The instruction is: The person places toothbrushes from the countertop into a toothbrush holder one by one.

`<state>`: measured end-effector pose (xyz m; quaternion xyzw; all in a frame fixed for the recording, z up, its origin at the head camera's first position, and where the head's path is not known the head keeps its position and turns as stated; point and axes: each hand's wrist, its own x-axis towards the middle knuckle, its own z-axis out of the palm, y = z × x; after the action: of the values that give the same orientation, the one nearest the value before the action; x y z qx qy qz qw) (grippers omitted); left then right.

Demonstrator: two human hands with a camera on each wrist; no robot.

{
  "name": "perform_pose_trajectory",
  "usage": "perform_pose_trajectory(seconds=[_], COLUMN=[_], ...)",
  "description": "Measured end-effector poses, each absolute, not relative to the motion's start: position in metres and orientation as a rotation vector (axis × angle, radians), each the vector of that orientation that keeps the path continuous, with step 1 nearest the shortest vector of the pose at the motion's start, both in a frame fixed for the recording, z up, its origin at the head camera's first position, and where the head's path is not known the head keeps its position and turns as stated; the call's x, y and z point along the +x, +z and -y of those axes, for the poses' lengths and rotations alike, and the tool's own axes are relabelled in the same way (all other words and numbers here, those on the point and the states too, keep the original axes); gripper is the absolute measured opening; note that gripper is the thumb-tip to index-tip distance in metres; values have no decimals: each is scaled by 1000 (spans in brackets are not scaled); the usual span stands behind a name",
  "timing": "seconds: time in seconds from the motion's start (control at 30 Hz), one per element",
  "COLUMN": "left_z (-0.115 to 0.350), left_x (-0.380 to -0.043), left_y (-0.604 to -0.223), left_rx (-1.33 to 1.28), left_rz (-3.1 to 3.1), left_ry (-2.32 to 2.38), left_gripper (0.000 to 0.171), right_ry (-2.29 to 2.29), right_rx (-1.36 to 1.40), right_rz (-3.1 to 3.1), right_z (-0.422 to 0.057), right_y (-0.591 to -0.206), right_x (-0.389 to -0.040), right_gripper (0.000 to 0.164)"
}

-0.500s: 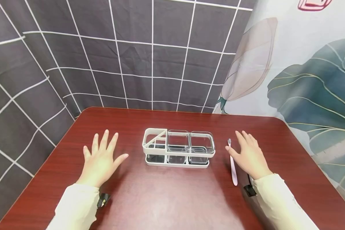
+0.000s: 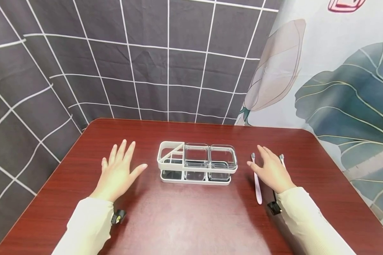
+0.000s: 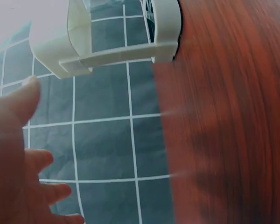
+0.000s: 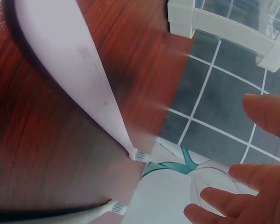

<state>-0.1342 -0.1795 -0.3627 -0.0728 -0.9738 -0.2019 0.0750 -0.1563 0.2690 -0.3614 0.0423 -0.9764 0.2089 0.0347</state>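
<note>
Well inside the table edge (image 2: 344, 181), the right hand (image 2: 272, 173) seemingly hovers over toothbrushes (image 2: 257, 187).

Lilac toothbrush (image 2: 257, 187), white rack (image 2: 196, 169)

I see bright light glaring off the table (image 2: 185, 221), lower centre; the left wrist view hazes white at upper left.

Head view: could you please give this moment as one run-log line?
left hand: empty; right hand: empty, near pink toothbrush; second toothbrush: partly hidden by right hand; rack: between hands, holding two clear cups
</note>
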Motion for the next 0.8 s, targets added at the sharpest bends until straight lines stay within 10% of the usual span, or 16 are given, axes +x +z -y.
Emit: perform_pose_trajectory(seconds=[0.8], left_z=[151], left_x=[-165], left_y=[-366], left_rx=[-423], left_rz=[2815], left_ry=[-1159], left_gripper=[73], right_ry=[810], right_rx=[14], right_rz=[3026], right_z=[-277], right_y=[-374], right_x=[-175], right_gripper=[69])
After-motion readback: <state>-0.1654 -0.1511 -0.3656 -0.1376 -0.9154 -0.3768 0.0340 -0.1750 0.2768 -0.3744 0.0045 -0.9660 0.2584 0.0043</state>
